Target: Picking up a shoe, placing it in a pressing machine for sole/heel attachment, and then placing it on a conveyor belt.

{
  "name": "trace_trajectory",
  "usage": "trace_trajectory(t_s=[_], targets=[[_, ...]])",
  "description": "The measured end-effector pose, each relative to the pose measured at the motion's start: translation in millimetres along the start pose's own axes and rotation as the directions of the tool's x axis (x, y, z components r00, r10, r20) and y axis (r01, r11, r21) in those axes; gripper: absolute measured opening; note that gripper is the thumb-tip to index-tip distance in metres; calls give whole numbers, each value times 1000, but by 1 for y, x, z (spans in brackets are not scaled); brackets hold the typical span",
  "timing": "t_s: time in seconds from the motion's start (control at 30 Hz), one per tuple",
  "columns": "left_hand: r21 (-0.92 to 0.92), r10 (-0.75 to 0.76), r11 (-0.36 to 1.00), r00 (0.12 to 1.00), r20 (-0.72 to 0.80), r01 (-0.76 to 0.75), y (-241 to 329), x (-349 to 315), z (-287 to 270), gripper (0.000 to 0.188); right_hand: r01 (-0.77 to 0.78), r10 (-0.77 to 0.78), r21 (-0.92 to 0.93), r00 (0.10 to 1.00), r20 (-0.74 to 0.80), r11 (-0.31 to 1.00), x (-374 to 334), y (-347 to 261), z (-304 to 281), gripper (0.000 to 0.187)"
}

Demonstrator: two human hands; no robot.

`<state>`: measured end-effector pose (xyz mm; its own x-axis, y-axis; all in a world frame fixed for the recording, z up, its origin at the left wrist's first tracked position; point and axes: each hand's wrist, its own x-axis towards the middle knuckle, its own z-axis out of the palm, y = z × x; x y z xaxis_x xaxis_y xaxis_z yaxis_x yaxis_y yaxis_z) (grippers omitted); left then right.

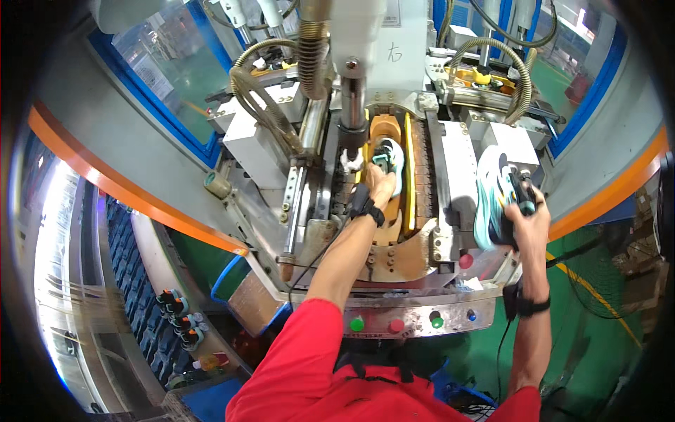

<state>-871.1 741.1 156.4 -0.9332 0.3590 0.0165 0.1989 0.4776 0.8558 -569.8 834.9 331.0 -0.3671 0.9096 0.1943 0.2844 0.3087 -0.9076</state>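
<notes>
My left hand (380,186) reaches into the open mould bed of a pressing machine, its fingers closed on a shoe (395,160) with a white and pale-blue sole edge and a dark upper part. This shoe lies lengthwise between the yellow-edged side pads (409,176); my hand hides part of it. On the right, my right hand (529,219) grips a second shoe (492,186) by its dark opening. That one is held up off the machine, tilted, with its white and mint sole turned to the left.
A vertical steel ram (353,98) hangs just left of the mould bed. Along the machine's front runs a panel (415,322) with several coloured buttons. Orange-edged guards (133,200) curve around both sides. At lower left, several shoes (184,320) sit on a conveyor.
</notes>
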Motion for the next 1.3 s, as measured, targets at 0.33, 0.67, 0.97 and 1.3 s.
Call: trace_trajectory(t_s=[0.33, 0.67, 0.97, 1.3], targets=[[-669, -175, 553, 854, 490, 497, 20, -206, -236, 42, 179, 160, -543, 840, 519, 821, 119, -8, 234, 58], [-820, -500, 539, 856, -131, 190, -19, -357, -359, 37, 310, -146, -564, 937, 317, 765, 58, 50, 331, 49], [-848, -636, 505, 734, -238, 162, -30, -401, -338, 31, 544, -551, 217, 585, 595, 811, -233, 21, 199, 10], [-860, -598, 486, 776, -201, 153, -13, -418, -326, 29, 537, -365, 101, 411, 835, 838, -284, 141, 234, 20]])
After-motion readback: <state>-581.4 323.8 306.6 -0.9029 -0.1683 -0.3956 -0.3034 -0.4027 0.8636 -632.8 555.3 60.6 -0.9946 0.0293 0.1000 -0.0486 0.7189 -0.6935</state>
